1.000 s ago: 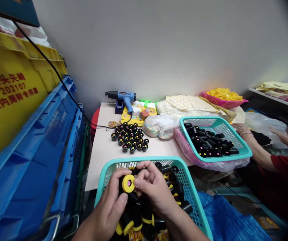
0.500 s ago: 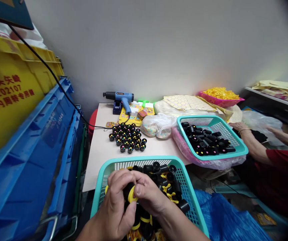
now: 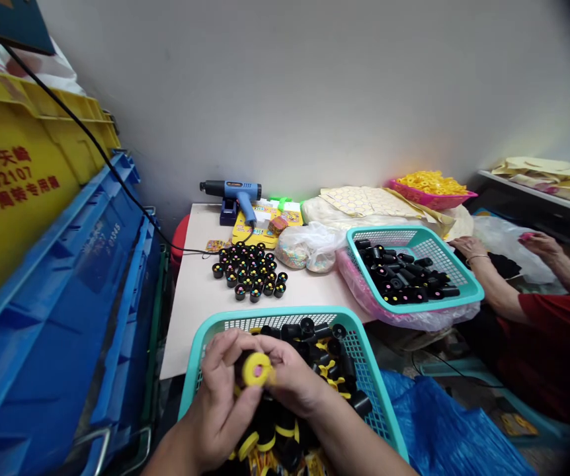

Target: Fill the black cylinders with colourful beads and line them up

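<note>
Between both hands, above the near basket, is a black cylindrical piece with a yellow ring-shaped end (image 3: 256, 369) and a pink dot in its middle. My left hand (image 3: 220, 396) is curled round it from the left, thumb below the yellow end. My right hand (image 3: 292, 377) closes on its right side, fingertips at the yellow edge; the far fingers are partly hidden. Under my hands stands a turquoise basket (image 3: 383, 390) holding black cylinders (image 3: 362, 403), yellow plastic parts (image 3: 334, 380) and pieces with yellow ends.
Small black cups (image 3: 250, 271) with coloured beads stand on the white table (image 3: 190, 284), near a blue heat gun (image 3: 238, 192) and bead bags (image 3: 309, 248). A second basket (image 3: 414, 304) holds black cylinders. A co-worker's hands (image 3: 543, 246) are at right; stacked crates (image 3: 41, 264) at left.
The yellow end has turned to face me, showing its pink dot. My right thumb has shifted off its face. The co-worker's far hand has risen with a small pink thing.
</note>
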Available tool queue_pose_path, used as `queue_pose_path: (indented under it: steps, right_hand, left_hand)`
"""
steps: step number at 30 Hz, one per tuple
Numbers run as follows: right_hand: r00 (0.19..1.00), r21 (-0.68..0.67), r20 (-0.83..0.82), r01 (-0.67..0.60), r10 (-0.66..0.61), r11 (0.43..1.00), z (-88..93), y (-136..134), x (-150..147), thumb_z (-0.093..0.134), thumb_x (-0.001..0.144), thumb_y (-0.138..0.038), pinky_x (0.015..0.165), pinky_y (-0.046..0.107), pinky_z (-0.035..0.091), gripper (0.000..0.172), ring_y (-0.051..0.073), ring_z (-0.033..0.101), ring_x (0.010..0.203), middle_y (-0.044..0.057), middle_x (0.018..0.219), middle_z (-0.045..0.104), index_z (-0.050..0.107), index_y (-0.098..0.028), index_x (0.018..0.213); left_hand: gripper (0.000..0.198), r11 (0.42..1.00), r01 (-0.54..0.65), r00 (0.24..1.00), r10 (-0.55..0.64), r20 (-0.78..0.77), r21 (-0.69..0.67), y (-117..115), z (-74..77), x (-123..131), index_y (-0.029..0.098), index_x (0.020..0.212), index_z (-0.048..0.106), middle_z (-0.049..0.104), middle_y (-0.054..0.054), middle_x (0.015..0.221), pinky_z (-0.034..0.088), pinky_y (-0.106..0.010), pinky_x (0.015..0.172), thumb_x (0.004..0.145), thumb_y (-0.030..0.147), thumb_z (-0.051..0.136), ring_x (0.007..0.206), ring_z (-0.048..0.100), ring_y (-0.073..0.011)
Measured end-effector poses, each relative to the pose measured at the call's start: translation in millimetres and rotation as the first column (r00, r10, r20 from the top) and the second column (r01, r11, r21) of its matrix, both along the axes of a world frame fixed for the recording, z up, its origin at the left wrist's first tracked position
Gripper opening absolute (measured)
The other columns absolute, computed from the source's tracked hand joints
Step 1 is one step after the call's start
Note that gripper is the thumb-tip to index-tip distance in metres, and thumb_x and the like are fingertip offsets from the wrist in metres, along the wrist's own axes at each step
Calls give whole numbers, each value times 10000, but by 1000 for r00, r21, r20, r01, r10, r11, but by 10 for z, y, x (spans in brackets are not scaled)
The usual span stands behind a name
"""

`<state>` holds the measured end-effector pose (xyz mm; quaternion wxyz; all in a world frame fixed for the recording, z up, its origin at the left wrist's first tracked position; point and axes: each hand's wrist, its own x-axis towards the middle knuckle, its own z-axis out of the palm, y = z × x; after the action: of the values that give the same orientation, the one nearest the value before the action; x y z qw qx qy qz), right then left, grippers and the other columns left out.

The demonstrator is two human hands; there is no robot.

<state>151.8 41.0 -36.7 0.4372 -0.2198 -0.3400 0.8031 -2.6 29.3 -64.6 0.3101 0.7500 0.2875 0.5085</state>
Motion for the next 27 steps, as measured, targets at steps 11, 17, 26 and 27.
queue_pose_path:
  steps: [11,17,26,27]
  right_hand:
    - [871,236,489,-83,-45,968,173,26,475,690,797,-523,891,327,429,460,185,599,957,41,1021,679,667,-199,1122]
    - [158,499,859,-48,-486,865,330,-97,1278,568,909,-345,804,354,432,218,199,588,846,47,856,669,697,-184,840]
    - [-353,300,716,-624,-602,722,-374,-258,1253,628,879,-230,778,402,370,120,271,520,943,77,958,641,711,-227,966]
    - [-324,312,715,-646,-620,697,-407,-251,1262,602,895,-216,782,398,369,108,260,523,933,68,934,643,706,-224,919]
  left_hand:
    - [373,992,-61,992,48,-114,-109,-18,134,-20,246,1305,461,557,-105,1202,389,-452,987,965,357,354,1137,514,-271]
    - [265,973,188,970,-205,-128,-138,48,174,-171,235,875,579,612,-35,840,421,-368,847,948,294,331,871,552,-220]
    - [249,983,154,840,-183,-511,-99,269,346,-126,264,1047,647,678,-43,1061,402,-419,1024,869,240,474,1051,584,-229]
    - [243,993,71,865,-107,-491,-92,415,343,-200,257,1033,655,682,-50,1063,423,-399,998,882,283,467,1057,584,-231]
